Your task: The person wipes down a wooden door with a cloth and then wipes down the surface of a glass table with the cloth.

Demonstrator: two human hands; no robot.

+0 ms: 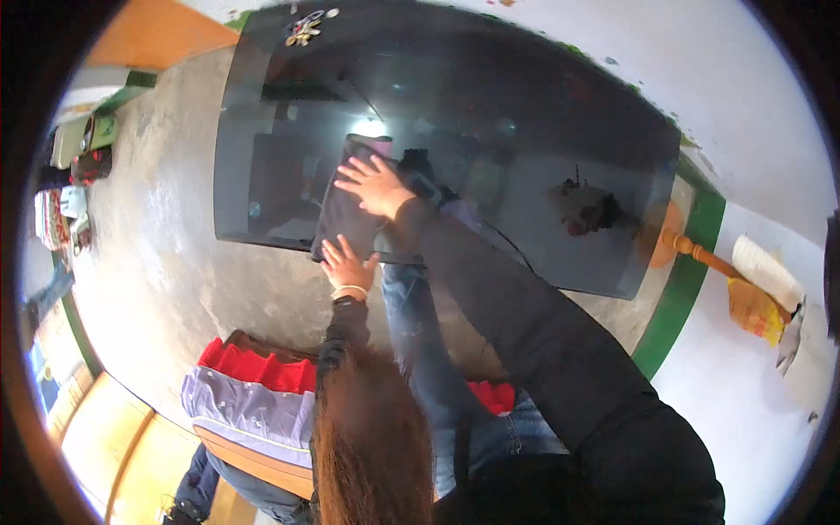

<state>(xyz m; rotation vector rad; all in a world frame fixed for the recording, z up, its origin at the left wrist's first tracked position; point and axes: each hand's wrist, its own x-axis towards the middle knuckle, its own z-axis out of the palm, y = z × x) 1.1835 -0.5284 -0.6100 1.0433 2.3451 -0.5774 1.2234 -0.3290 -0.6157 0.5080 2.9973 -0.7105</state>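
A folded dark cloth item [350,214] lies on the glossy black tabletop [490,105], reaching its front edge. My right hand [374,185] rests on the upper part of the cloth, palm down with the fingers spread. Lower down, near the table's edge, my left hand [347,264] touches the cloth's lower end, its fingers apart and a light bracelet on the wrist. Neither hand grips anything visible. At the top end of the cloth a small pinkish patch shows.
Keys [304,30] lie at the table's far left corner. A bench [254,446] with red and grey cloth stands at lower left. My jeans-covered legs [420,350] are below the table edge. A wooden-handled object [700,254] is at the right by the wall.
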